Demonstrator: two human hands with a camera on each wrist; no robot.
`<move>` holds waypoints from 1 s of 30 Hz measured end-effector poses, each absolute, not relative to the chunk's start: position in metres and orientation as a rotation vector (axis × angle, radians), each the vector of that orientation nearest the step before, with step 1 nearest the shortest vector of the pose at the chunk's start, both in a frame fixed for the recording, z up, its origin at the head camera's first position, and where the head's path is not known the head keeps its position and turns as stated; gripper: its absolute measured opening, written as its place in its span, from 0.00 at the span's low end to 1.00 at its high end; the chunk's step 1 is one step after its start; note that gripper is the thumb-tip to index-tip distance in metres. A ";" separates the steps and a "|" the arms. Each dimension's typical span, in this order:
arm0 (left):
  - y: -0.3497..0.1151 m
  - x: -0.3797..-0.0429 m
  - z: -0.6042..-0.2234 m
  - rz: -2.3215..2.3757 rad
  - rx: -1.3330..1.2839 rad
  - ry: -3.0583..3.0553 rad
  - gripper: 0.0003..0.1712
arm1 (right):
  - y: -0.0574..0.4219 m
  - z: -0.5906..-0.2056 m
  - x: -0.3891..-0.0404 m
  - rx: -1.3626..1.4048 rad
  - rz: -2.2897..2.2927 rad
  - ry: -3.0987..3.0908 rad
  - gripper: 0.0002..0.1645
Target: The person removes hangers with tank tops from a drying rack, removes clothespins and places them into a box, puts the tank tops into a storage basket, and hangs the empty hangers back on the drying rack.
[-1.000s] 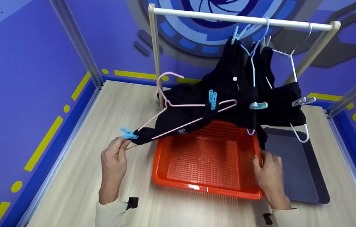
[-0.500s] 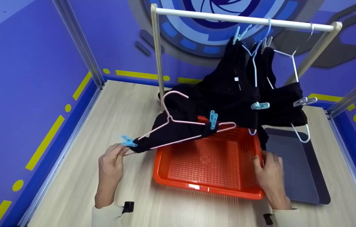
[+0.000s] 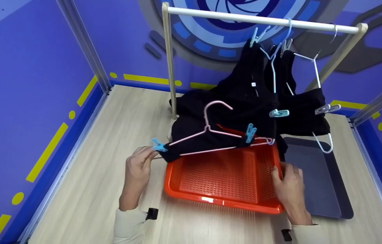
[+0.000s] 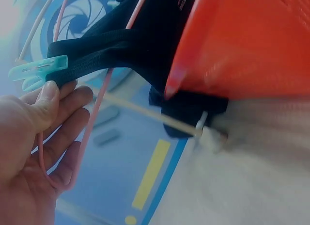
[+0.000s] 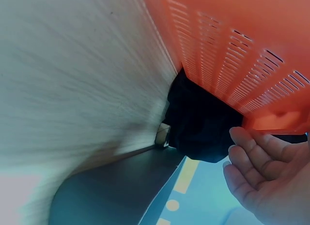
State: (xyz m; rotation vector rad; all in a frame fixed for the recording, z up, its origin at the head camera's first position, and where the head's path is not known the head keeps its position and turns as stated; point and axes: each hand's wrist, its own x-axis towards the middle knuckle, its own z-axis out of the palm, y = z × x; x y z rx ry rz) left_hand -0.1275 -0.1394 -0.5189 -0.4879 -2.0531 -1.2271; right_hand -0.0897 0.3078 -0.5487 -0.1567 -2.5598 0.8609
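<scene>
Left hand [image 3: 138, 169]: narrow, thumb brought to the fingers, holding the end of a pink hanger [image 3: 208, 128]; thumb tip at the corner of the cloth, just below a blue clip [image 3: 159, 145], hanger's looped end crossing the fingers in the left wrist view. Black garment [image 3: 191, 131]: on the pink hanger, hook up, above the back part of the red basket; a second blue clip [image 3: 250, 133] at its other end. Right hand [image 3: 290, 186]: gripping the right rim of the red basket [image 3: 223, 203], thumb on the inner side, fingers outside, only gently bent in the right wrist view. Red basket: on the wood-toned table [image 3: 109, 189], overlapping the dark tray [image 3: 318, 183] at its right in the head view. Rack [image 3: 245, 18]: white rail on wooden posts, behind the basket, bearing a light-blue hanger [image 3: 274, 78] and a white hanger [image 3: 316, 74], both with black garments clipped on.
</scene>
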 end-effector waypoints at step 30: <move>-0.090 -0.152 -0.525 -1.322 -0.730 -2.111 0.09 | 0.308 -0.549 -0.090 -0.188 0.898 -2.578 0.18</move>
